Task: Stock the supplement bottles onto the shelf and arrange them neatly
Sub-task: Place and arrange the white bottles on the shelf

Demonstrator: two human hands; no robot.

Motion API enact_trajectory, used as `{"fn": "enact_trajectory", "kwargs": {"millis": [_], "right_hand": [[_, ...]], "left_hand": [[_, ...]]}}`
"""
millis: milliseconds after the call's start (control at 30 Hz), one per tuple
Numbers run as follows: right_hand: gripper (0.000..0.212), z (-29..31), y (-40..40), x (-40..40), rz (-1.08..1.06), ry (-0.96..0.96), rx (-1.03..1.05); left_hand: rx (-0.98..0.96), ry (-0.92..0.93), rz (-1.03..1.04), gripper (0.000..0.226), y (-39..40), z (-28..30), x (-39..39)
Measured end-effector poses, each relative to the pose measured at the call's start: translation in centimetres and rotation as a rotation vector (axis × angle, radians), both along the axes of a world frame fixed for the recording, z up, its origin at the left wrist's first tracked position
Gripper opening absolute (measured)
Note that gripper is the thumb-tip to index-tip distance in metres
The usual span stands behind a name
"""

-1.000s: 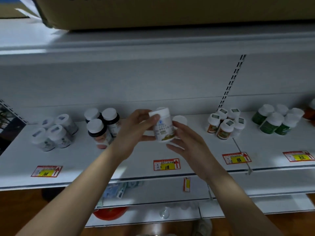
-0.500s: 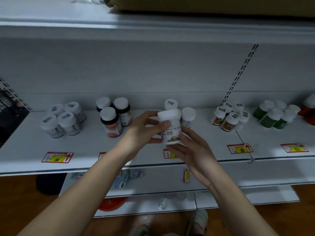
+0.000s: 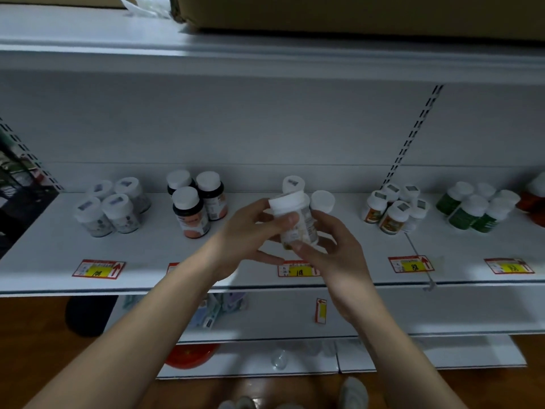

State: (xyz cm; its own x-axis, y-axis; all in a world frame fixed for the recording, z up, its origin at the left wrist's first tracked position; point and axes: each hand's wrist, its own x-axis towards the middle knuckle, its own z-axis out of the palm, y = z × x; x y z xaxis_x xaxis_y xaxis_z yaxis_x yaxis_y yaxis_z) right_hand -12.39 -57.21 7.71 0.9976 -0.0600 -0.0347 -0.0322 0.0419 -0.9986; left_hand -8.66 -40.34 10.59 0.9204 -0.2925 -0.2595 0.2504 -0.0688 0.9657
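Head-camera view of a white bottle (image 3: 296,219) with a white cap, held in both hands above the front half of the middle shelf (image 3: 153,249). The left hand (image 3: 250,231) curls round the bottle's left side — thumb laid across the upper label just under the cap, fingers wrapped behind, the lower fingers loosely bent beneath. The right hand (image 3: 333,246) grips the bottle from the right and below: its thumb presses the bottom front of the label, and its fingers (image 3: 324,218) curve round the far side. The bottle tilts slightly, cap toward the left, clear of the shelf surface. Directly behind it stand two white-capped bottles (image 3: 323,200) of the same kind, near the back wall. To the left, a trio of dark bottles (image 3: 191,211) with white caps; farther left, a cluster of four pale bottles (image 3: 113,208). To the right, past the slotted upright (image 3: 413,134), a group of orange-labelled bottles (image 3: 392,211), then green bottles (image 3: 474,211), and a red item at the frame edge, too cropped to identify. Price tags (image 3: 98,269) with yellow panels and red arrows line the shelf's front lip. A cardboard box (image 3: 354,13) sits on the shelf above — only its lower edge shows.
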Motion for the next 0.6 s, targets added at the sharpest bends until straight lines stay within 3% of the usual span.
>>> {"fn": "enact_trajectory", "kwargs": {"millis": [133,233,333,400,600], "right_hand": [[0.062,-0.3,-0.8,-0.2,-0.066,-0.107,-0.103],[0.050,-0.2,-1.6,-0.1,-0.043,-0.133,-0.101],[0.026,0.2,-2.8,0.3,0.016,-0.061,0.120],[0.030,0.3,-3.2,0.4,0.048,-0.029,0.245],[0.030,-0.6,-3.8,0.2,0.024,-0.076,0.075]], "left_hand": [[-0.074,0.021,0.015,0.041,-1.9,0.4,-0.2],[-0.098,0.039,0.089,0.042,-2.8,0.6,-0.2],[-0.141,0.068,0.147,0.043,-3.3,0.6,-0.2],[-0.167,0.072,0.161,0.039,-3.7,0.4,-0.3],[-0.248,0.112,0.162,0.031,-5.2,-0.2,-0.6]]}}
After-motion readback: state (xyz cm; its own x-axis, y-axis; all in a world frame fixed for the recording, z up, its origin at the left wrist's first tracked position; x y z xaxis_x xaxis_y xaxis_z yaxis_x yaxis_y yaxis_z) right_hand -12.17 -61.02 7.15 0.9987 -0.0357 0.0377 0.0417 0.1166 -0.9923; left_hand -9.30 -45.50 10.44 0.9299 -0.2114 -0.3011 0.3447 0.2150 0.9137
